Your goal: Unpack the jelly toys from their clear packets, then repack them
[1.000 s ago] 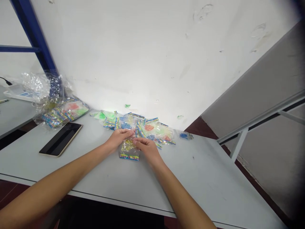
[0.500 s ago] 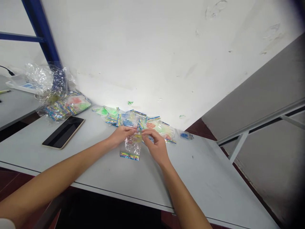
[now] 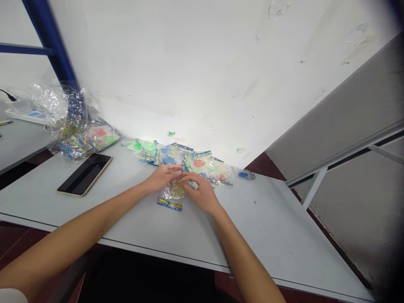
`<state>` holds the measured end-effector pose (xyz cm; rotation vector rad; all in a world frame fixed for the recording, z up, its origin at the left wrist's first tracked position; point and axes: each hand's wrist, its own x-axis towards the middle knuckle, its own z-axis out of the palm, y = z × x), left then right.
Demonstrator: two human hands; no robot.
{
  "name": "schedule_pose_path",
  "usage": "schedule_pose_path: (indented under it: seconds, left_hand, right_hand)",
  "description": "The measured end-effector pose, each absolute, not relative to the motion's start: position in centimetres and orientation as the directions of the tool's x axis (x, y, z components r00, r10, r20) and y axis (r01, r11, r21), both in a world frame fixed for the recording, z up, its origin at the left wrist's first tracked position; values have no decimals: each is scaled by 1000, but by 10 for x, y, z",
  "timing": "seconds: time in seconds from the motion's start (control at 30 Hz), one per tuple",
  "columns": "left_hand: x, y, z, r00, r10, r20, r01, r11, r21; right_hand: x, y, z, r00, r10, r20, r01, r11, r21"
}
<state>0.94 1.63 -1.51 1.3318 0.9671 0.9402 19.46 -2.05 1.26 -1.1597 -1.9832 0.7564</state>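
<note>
A small clear packet [image 3: 172,196] with a yellow item inside and a colourful printed strip at its near end lies on the grey table [image 3: 132,227]. My left hand [image 3: 163,177] pinches the packet's far end from the left. From the right, my right hand [image 3: 200,191] pinches the same end, its fingertips meeting those of the left. Just behind both hands lies a heap of similar packets [image 3: 192,164] with green, blue and red contents.
A dark phone [image 3: 84,174] lies face up at the left of the table. Behind it sits a large clear bag of packets [image 3: 85,141] and crumpled plastic [image 3: 50,105] by a blue post [image 3: 52,46]. The white wall stands close behind; the table's right edge drops to a red floor.
The yellow item has moved from the middle of the packet to its far end under my fingers. My right hand drew in toward the left hand after shifting right.
</note>
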Motion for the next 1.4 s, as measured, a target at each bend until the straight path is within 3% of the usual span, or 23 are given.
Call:
schedule_pose_path:
  seconds: [0.23, 0.47, 0.63, 0.83, 1.07, 1.4]
  left_hand:
    - [12, 19, -22, 340, 940, 0, 18, -6, 1000]
    - [13, 13, -20, 414, 908, -71, -64, 107, 992]
    - [14, 11, -19, 375, 927, 0, -39, 16, 999]
    - [13, 9, -7, 355, 923, -147, 14, 152, 988]
    - [0, 19, -6, 387, 913, -133, 52, 123, 991]
    - [3, 15, -2, 292, 955, -44, 44, 32, 999]
  right_hand:
    - [191, -19, 8, -392, 868, 304, 531, 484, -695]
    - [187, -24, 11, -439, 827, 351, 575, 559, -598]
    - [186, -25, 11, -423, 851, 312, 578, 519, -631]
    - [192, -20, 11, -271, 895, 355, 581, 446, -680]
    - [200, -15, 13, -121, 945, 304, 504, 323, -801]
    - [198, -13, 13, -170, 971, 166, 286, 210, -935]
